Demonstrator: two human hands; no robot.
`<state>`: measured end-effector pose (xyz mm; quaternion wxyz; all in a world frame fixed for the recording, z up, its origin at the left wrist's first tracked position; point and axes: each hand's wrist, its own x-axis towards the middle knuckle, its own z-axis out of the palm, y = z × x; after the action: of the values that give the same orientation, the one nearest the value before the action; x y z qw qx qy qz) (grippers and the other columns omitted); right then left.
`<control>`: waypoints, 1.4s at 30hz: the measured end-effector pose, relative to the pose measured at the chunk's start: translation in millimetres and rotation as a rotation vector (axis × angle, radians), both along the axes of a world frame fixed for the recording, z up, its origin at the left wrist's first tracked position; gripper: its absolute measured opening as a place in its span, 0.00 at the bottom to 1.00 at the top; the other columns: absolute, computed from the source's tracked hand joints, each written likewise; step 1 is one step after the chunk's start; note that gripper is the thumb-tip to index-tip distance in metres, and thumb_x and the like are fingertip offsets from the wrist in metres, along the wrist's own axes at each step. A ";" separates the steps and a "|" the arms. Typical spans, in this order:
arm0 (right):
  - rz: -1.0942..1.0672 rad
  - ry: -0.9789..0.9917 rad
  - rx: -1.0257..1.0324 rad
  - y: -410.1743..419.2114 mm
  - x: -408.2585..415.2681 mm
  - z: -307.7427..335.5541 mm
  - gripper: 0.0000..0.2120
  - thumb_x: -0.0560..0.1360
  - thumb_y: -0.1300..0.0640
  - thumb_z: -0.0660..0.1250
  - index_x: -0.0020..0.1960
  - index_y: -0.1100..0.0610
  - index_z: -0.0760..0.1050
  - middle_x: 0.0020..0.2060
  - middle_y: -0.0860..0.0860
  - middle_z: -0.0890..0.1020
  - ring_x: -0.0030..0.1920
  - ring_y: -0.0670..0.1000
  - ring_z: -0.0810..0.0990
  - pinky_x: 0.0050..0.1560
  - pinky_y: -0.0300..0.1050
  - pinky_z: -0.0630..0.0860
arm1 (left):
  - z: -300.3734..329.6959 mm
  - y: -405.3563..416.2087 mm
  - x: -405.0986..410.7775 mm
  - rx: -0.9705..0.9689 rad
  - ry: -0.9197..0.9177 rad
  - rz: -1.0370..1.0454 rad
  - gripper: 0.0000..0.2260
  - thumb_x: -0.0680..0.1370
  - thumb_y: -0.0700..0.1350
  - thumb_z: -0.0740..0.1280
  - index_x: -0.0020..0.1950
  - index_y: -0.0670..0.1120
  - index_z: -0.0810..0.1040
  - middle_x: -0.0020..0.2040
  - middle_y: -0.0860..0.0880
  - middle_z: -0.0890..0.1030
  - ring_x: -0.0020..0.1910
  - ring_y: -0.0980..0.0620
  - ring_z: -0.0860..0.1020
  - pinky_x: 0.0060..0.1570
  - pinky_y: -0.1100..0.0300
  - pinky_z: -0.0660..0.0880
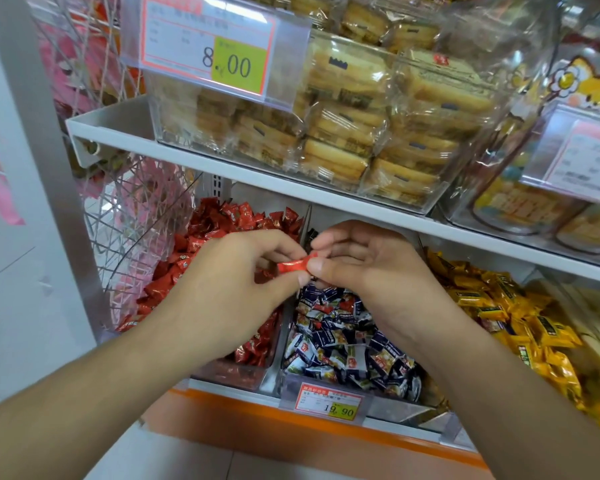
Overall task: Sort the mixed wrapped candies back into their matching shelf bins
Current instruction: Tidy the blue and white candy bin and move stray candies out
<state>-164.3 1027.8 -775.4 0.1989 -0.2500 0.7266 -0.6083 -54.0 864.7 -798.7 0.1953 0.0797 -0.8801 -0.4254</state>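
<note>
Red-wrapped, one candy [292, 265] was pinched at frame centre between the left hand [229, 285] and right hand [371, 268], above the blue-and-white bin [347, 341] (a few red strays showed there), not yet dropped into the red bin [201, 244] further up-left, so sorting looked unfinished.

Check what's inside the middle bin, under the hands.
The middle bin holds navy-and-white wrapped candies, with a few red ones mixed in. Its rear part is covered by both hands, and lower layers are buried.
</note>
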 end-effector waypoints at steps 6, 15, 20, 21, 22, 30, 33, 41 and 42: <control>-0.070 0.307 0.385 7.7 -24.2 -27.7 0.06 0.81 0.65 0.67 0.53 0.57 0.82 0.47 0.50 0.82 0.40 0.42 0.80 0.41 0.28 0.75 | -6.0 -21.8 3.3 -0.276 -0.151 0.208 0.17 0.78 0.53 0.72 0.66 0.60 0.77 0.63 0.59 0.79 0.57 0.55 0.80 0.57 0.62 0.73; -0.036 0.618 0.966 -2.0 -39.5 -65.2 0.10 0.74 0.59 0.72 0.35 0.50 0.84 0.34 0.45 0.85 0.37 0.47 0.84 0.43 0.48 0.85 | -11.4 -0.4 0.4 -0.336 -0.176 -0.093 0.21 0.81 0.59 0.64 0.74 0.60 0.71 0.71 0.64 0.71 0.68 0.62 0.70 0.66 0.70 0.64; -0.051 0.555 0.856 3.9 -39.7 -57.4 0.10 0.74 0.61 0.72 0.36 0.51 0.83 0.35 0.43 0.84 0.37 0.40 0.81 0.36 0.34 0.77 | -12.6 -4.1 -0.5 -0.325 -0.177 -0.089 0.18 0.81 0.58 0.65 0.71 0.61 0.73 0.67 0.65 0.73 0.58 0.66 0.70 0.56 0.74 0.63; -0.073 0.536 0.825 6.7 -39.8 -53.2 0.10 0.75 0.61 0.71 0.37 0.51 0.83 0.36 0.43 0.84 0.38 0.40 0.81 0.36 0.33 0.76 | -12.9 -4.5 -0.6 -0.313 -0.177 -0.081 0.17 0.81 0.58 0.65 0.70 0.61 0.73 0.66 0.66 0.73 0.57 0.66 0.70 0.56 0.73 0.64; -0.098 0.525 0.792 9.5 -39.5 -48.2 0.09 0.76 0.60 0.70 0.38 0.51 0.82 0.38 0.43 0.84 0.40 0.41 0.81 0.37 0.34 0.77 | -12.9 -4.6 -0.7 -0.303 -0.176 -0.071 0.17 0.81 0.58 0.66 0.70 0.61 0.74 0.65 0.65 0.74 0.56 0.65 0.70 0.56 0.71 0.65; -0.188 0.341 0.513 21.0 -21.9 -1.3 0.05 0.79 0.55 0.69 0.44 0.51 0.80 0.36 0.48 0.85 0.34 0.46 0.81 0.30 0.34 0.73 | -9.5 -2.0 -1.7 -0.204 -0.130 -0.024 0.16 0.80 0.57 0.68 0.68 0.62 0.74 0.59 0.66 0.77 0.54 0.72 0.73 0.55 0.74 0.70; -0.073 0.171 0.333 13.1 -2.8 12.8 0.04 0.79 0.55 0.71 0.45 0.52 0.82 0.38 0.45 0.87 0.39 0.48 0.86 0.41 0.36 0.78 | -7.0 -0.1 -1.6 -0.007 -0.084 -0.060 0.21 0.76 0.61 0.71 0.68 0.64 0.75 0.58 0.66 0.80 0.60 0.67 0.76 0.66 0.58 0.75; -0.081 0.152 0.239 13.9 -14.4 2.2 0.05 0.81 0.58 0.69 0.50 0.57 0.83 0.44 0.47 0.88 0.48 0.48 0.87 0.54 0.51 0.84 | -2.3 -21.7 0.6 0.031 -0.056 0.178 0.08 0.74 0.51 0.77 0.48 0.62 0.81 0.46 0.59 0.82 0.51 0.58 0.81 0.58 0.57 0.77; -0.115 0.235 0.317 18.6 -21.5 -4.1 0.05 0.81 0.57 0.69 0.49 0.53 0.83 0.43 0.45 0.88 0.47 0.45 0.86 0.54 0.51 0.84 | -3.5 -25.6 1.6 -0.072 -0.105 0.213 0.09 0.75 0.52 0.76 0.52 0.62 0.80 0.51 0.58 0.82 0.53 0.55 0.81 0.57 0.59 0.76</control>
<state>-185.8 1046.4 -779.4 0.1144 -0.2428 0.8445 -0.4635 -52.4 839.1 -802.2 0.1956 0.1881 -0.8903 -0.3657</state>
